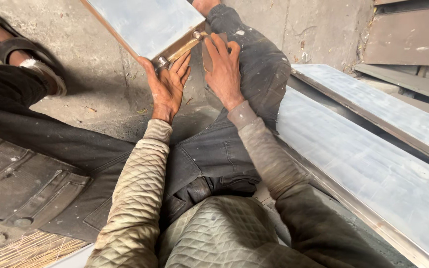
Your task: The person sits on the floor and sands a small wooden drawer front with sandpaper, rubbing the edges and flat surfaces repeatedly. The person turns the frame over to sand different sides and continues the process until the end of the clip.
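A flat grey metal panel (145, 22) with a brownish edge lies tilted ahead of me, over my dark-trousered legs. My left hand (167, 87) presses against its near edge, thumb beside a small round metal fitting (162, 61). My right hand (223, 67) holds a small flat brown piece (207, 57) against the panel's corner, next to a brass-coloured strip (184, 48) running along the edge. I wear quilted olive sleeves.
Two long grey metal panels (368, 173) lie stacked on my right. A darker sheet (408, 37) leans at the back right. My sandalled foot (6, 47) rests on the concrete floor at left; straw (21, 250) shows at bottom left.
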